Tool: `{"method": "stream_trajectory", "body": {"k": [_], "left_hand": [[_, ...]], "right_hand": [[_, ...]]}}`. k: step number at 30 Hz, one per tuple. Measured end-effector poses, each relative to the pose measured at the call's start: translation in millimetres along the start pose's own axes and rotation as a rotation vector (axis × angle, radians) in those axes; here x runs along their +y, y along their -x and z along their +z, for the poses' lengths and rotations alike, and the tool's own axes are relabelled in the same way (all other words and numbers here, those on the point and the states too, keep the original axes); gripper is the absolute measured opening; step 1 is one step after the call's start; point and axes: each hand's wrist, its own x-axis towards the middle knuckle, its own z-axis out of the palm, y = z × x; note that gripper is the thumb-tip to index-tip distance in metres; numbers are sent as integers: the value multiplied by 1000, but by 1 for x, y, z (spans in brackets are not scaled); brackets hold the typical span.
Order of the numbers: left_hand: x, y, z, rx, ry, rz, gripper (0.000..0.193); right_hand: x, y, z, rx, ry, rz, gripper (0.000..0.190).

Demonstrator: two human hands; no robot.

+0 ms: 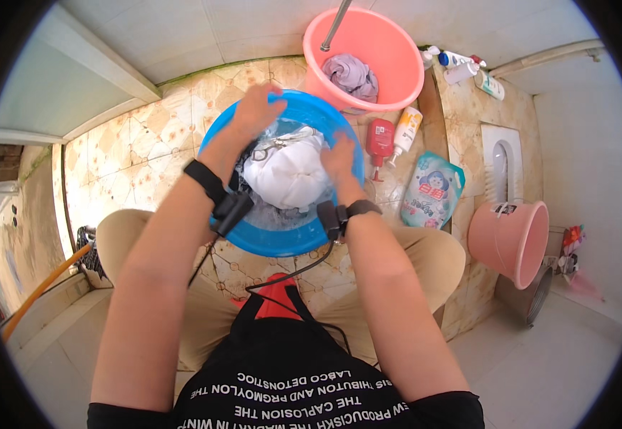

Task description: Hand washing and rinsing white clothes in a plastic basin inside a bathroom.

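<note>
A blue plastic basin point(284, 245) stands on the tiled floor between my knees, with sudsy water in it. A wet white garment point(289, 174) with a dark printed pattern bulges up in its middle. Dark fabric point(242, 166) shows along the garment's left side. My left hand point(260, 110) is over the basin's far left rim, fingers apart and holding nothing. On the right, my right hand point(340, 156) is blurred beside the white garment, thumb apart from the fingers; whether it touches the cloth I cannot tell. Both wrists carry strapped devices with cables.
Beyond the basin stands a pink tub point(396, 53) holding lilac cloth point(351, 75). Right of the basin lie a red pump bottle point(380, 138), a white-and-yellow pump bottle point(407, 131) and a teal detergent pouch point(433, 190). A pink bucket point(496, 236) lies tipped near a squat toilet point(501, 161).
</note>
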Motion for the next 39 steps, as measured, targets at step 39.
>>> {"method": "stream_trajectory", "body": {"k": [39], "left_hand": [[-97, 104, 82, -219, 1610, -912, 78]], "right_hand": [[-96, 97, 65, -186, -470, -115, 21]]}}
